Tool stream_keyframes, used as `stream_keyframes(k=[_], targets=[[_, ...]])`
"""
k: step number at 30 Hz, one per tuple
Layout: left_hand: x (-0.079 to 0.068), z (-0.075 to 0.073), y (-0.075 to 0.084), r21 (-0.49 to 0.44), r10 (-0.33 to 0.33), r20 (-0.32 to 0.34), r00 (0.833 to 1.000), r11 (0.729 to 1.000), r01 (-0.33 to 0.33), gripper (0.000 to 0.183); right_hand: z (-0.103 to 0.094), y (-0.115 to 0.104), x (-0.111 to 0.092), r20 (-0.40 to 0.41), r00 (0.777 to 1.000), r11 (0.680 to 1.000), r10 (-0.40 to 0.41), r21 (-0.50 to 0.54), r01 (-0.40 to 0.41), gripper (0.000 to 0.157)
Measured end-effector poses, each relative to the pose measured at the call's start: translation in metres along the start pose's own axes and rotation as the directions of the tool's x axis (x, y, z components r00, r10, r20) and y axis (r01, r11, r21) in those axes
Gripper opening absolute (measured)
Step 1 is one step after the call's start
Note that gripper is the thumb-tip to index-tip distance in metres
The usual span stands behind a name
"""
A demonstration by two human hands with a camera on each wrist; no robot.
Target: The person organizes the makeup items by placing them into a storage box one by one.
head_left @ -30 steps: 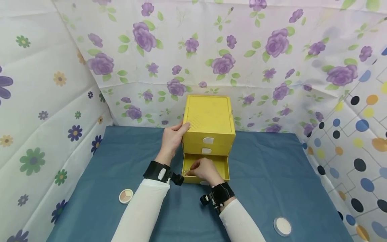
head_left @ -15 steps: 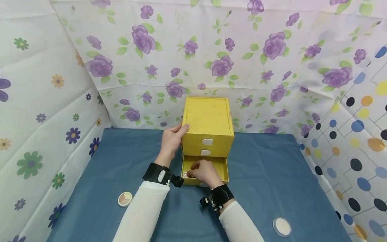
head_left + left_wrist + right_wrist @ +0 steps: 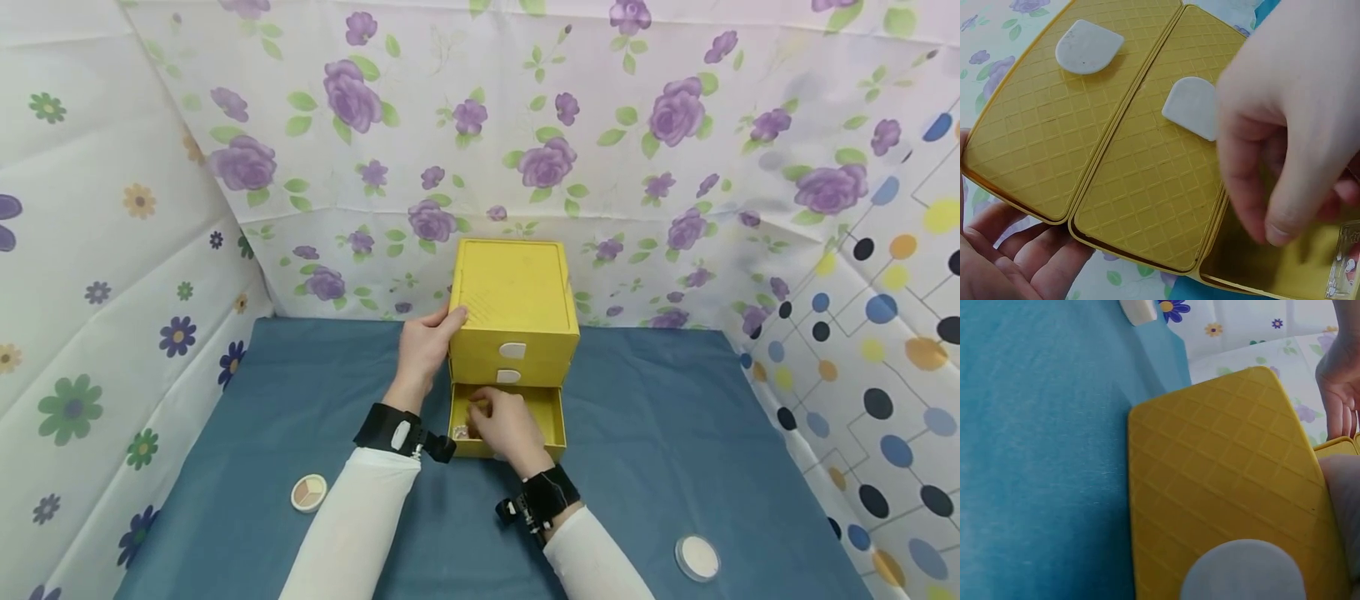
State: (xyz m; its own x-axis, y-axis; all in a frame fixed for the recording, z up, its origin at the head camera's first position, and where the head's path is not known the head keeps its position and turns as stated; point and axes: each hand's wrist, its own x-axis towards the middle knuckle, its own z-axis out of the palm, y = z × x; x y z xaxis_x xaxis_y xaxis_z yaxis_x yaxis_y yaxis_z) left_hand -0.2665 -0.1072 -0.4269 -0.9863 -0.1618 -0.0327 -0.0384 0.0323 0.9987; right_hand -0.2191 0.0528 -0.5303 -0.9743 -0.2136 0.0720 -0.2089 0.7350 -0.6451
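Note:
A yellow drawer box [image 3: 517,283] stands against the back cloth, its bottom drawer [image 3: 556,417] pulled out. My left hand [image 3: 423,350] holds the box's left side, thumb over the top edge and fingers along the side wall. Inside the open drawer, my right hand [image 3: 512,427] hovers with bent fingers and nothing visible between them. A small clear piece with red and white on it [image 3: 1344,262] lies in the drawer's front left corner, just apart from the right fingertips in the left wrist view. The right wrist view faces the patterned drawer front [image 3: 1229,462] and its white tab [image 3: 1244,575].
On the blue cloth [image 3: 630,467], a round compact with three skin-tone sections [image 3: 309,493] lies left of my left sleeve. A round clear-rimmed case with a pale top [image 3: 697,557] lies at the front right. Flowered and dotted cloths surround the table.
My right fingers have come away from the small clear piece, which now shows in the drawer corner, and moved slightly up and right. My left hand keeps its place on the box.

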Motion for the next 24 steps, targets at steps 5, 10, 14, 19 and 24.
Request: stream_keyframes(k=[5, 10, 14, 19, 24], targets=[[0.001, 0.001, -0.001, 0.001, 0.003, -0.006, 1.0, 1.0, -0.003, 0.062, 0.001, 0.001, -0.003, -0.111, 0.992, 0.997, -0.062, 0.035, 0.066, 0.028], [0.001, 0.001, -0.002, 0.014, -0.004, -0.016, 1.0, 1.0, 0.004, 0.063, -0.002, 0.004, -0.004, -0.226, 0.961, 0.98, -0.158, 0.085, 0.181, 0.024], [0.001, 0.003, -0.003, 0.028, -0.006, -0.025, 1.0, 1.0, 0.007, 0.064, -0.013, 0.009, -0.01, -0.256, 0.949, 0.964, -0.182, 0.143, 0.224, 0.021], [0.001, 0.003, -0.003, 0.025, -0.009, -0.023, 1.0, 1.0, 0.009, 0.062, -0.038, 0.014, -0.029, -0.231, 0.967, 0.973, -0.108, 0.175, 0.15, 0.019], [-0.001, 0.001, 0.0, 0.044, 0.007, -0.007, 1.0, 0.999, -0.007, 0.061, -0.063, 0.022, -0.054, -0.193, 0.98, 0.98, -0.035, 0.186, 0.071, 0.015]])
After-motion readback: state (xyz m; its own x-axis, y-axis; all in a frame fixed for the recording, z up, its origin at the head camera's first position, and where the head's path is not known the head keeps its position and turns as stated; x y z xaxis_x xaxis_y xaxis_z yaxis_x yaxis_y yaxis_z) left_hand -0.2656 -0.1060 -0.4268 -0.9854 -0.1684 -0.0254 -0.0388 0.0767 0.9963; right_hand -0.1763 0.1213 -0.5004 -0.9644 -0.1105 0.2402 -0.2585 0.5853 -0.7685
